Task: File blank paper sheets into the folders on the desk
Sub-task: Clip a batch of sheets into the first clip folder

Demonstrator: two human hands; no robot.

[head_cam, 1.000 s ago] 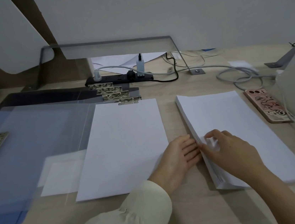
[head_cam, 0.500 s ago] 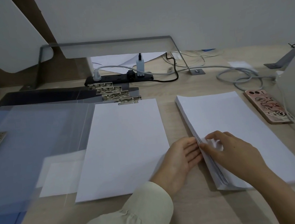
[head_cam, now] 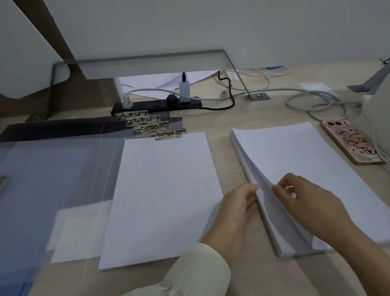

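Blank paper sheets are lying in a thick stack on the right of the surface, apart from the open folder on the left, whose clear blue cover is lying flat. One white sheet is already sitting in that folder with its top edge at the metal clip. More folders are lying fanned behind it, their clips showing in a row. A phone is lying just beside the stack's far right edge.

The right hand is pinching the left edge of the top sheets and peeling them up, so a gap is opening along that side of the stack. The left hand is resting beside it, fingers loosely bent with their tips touching the stack's edge, not closed round anything that shows.

The step in hand looks like separating a sheet or a small batch from the stack. How many sheets are rising is too fine to tell. The next move is probably calling for the left hand to be holding the lower sheets down while the right is lifting its share clear, carrying it across to the folder and squaring it under the clip.
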